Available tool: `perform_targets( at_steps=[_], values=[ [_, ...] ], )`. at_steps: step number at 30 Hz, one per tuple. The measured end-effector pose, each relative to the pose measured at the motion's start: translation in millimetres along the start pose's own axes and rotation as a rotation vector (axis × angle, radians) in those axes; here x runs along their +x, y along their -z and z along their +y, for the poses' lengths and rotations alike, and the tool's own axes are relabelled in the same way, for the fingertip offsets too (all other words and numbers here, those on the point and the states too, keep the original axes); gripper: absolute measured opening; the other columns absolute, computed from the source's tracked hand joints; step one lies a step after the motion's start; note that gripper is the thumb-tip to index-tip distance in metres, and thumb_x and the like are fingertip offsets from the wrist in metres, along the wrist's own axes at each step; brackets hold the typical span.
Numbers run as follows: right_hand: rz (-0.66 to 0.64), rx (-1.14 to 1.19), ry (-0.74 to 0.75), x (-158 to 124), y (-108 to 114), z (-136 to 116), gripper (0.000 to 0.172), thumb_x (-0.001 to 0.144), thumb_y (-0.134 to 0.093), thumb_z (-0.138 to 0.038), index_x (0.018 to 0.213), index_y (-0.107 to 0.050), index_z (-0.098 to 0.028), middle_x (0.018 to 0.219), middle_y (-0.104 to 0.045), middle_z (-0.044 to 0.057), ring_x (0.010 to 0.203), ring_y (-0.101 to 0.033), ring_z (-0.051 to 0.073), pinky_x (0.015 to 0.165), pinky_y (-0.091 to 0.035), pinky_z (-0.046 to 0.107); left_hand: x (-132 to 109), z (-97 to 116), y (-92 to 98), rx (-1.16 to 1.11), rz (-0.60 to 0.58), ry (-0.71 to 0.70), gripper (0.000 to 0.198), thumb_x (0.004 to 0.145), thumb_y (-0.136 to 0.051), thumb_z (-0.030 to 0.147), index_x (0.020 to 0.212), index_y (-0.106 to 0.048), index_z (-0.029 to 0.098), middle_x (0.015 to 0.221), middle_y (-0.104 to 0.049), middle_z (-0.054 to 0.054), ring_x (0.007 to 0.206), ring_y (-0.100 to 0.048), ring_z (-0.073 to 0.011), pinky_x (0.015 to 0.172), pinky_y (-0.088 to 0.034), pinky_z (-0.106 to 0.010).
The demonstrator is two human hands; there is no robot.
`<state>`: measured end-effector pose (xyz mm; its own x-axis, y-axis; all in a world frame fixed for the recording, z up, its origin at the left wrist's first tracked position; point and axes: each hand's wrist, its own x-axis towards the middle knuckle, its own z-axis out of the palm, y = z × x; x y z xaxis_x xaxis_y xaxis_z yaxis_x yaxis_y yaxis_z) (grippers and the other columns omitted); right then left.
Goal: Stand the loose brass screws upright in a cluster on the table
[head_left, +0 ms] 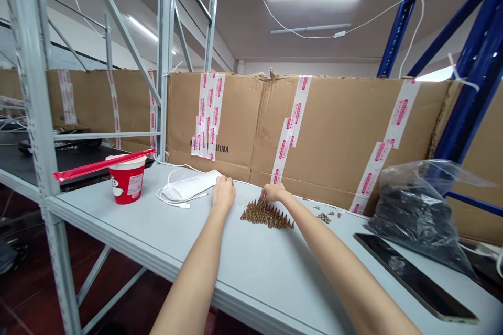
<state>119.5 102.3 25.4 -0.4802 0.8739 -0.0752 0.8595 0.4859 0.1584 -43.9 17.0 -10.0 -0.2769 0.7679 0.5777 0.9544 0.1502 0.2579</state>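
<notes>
The left hand (pixel 223 193) rests with fingers curled down on the pale grey metal desk (pixel 157 235), touching a folded white fabric pouch (pixel 190 186) at 11 o'clock. The right hand (pixel 274 192) has its fingertips bunched at the far edge of a cluster of small brass-coloured screws (pixel 267 214) at 12 o'clock — whether either hand pinches anything, I cannot tell. A red paper cup (pixel 128 180) stands at 10 o'clock, a clear plastic bag of black contents (pixel 416 225) at 2 o'clock.
</notes>
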Motion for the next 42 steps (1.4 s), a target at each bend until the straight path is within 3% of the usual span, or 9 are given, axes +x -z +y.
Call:
perform_targets(
  at_steps=[6,11,16,21,29,32,35,39,42],
  values=[
    [0.006,0.015,-0.008,-3,2,7,0.026,0.065,-0.061,-0.018,0.087,-0.069,-0.03,0.098,-0.067,0.002,0.094,-0.059,0.019,0.083,-0.036,0.03,0,0,0.3,0.002,-0.018,0.006,0.023,0.083,-0.036,0.018,0.089,-0.058,0.017,0.101,-0.053,-0.01,0.1,-0.044,-0.0208,0.081,-0.041,-0.031],
    [0.068,-0.017,-0.14,-33,7,50,0.03,0.072,-0.055,-0.015,0.097,-0.066,-0.026,0.107,-0.063,0.009,0.102,-0.055,0.024,0.09,-0.029,0.041,1,0,-0.6,0.002,-0.032,-0.009,0.023,0.083,-0.036,0.018,0.089,-0.058,0.017,0.101,-0.053,-0.01,0.101,-0.044,-0.0216,0.08,-0.041,-0.031],
    [-0.015,-0.035,-0.248,-90,-25,116,0.043,0.063,-0.064,-0.02,0.105,-0.062,-0.029,0.111,-0.061,0.006,0.105,-0.052,0.025,0.085,-0.034,0.038,2,0,-1.7,0.005,-0.034,-0.021,0.025,0.082,-0.035,0.019,0.089,-0.059,0.018,0.1,-0.053,-0.01,0.102,-0.043,-0.022,0.08,-0.042,-0.031],
    [0.131,0.156,-0.257,-122,-57,146,0.027,0.076,-0.053,-0.028,0.101,-0.063,-0.029,0.105,-0.064,0.001,0.095,-0.058,0.019,0.075,-0.039,0.026,2,-1,-2.9,0.019,-0.017,-0.058,0.024,0.082,-0.036,0.021,0.088,-0.059,0.017,0.098,-0.053,-0.011,0.099,-0.044,-0.0237,0.075,-0.044,-0.033],
    [0.234,0.174,-0.246,-122,-60,132,0.02,0.075,-0.054,-0.018,0.091,-0.067,-0.021,0.097,-0.067,0.004,0.091,-0.059,0.017,0.075,-0.037,0.023,2,1,-0.6,0.055,-0.002,-0.115,0.023,0.082,-0.036,0.022,0.085,-0.058,0.018,0.095,-0.053,-0.01,0.096,-0.045,-0.0231,0.073,-0.044,-0.032],
    [0.3,0.15,-0.274,-127,-62,122,0.019,0.078,-0.052,-0.022,0.089,-0.068,-0.022,0.094,-0.067,0.005,0.094,-0.057,0.02,0.08,-0.034,0.028,1,9,11.2,0.023,0.032,-0.147,0.022,0.082,-0.036,0.022,0.085,-0.057,0.019,0.095,-0.053,-0.008,0.096,-0.045,-0.0222,0.076,-0.043,-0.032],
    [0.379,0.202,-0.297,-130,-57,109,0.019,0.08,-0.052,-0.028,0.088,-0.068,-0.023,0.094,-0.067,0.006,0.1,-0.054,0.022,0.087,-0.029,0.034,-5,24,28.6,-0.051,0.154,-0.274,0.021,0.084,-0.036,0.024,0.088,-0.056,0.02,0.095,-0.054,-0.006,0.094,-0.046,-0.021,0.077,-0.043,-0.032],
    [0.475,0.672,-0.202,-131,-42,86,0.025,0.08,-0.051,-0.032,0.096,-0.067,-0.022,0.1,-0.067,0.005,0.094,-0.058,0.019,0.082,-0.037,0.028,-21,51,39.6,-0.128,0.262,-0.621,0.022,0.087,-0.036,0.028,0.097,-0.054,0.021,0.102,-0.055,-0.006,0.094,-0.048,-0.0191,0.084,-0.04,-0.032],
    [0.485,1.135,0.063,-132,-29,64,0.027,0.075,-0.056,-0.031,0.096,-0.066,-0.017,0.101,-0.066,0.006,0.093,-0.059,0.017,0.082,-0.041,0.026,-32,66,34.2,-0.143,0.246,-0.853,0.024,0.087,-0.038,0.031,0.103,-0.054,0.022,0.105,-0.056,-0.007,0.093,-0.05,-0.0184,0.083,-0.04,-0.032]
  ],
)
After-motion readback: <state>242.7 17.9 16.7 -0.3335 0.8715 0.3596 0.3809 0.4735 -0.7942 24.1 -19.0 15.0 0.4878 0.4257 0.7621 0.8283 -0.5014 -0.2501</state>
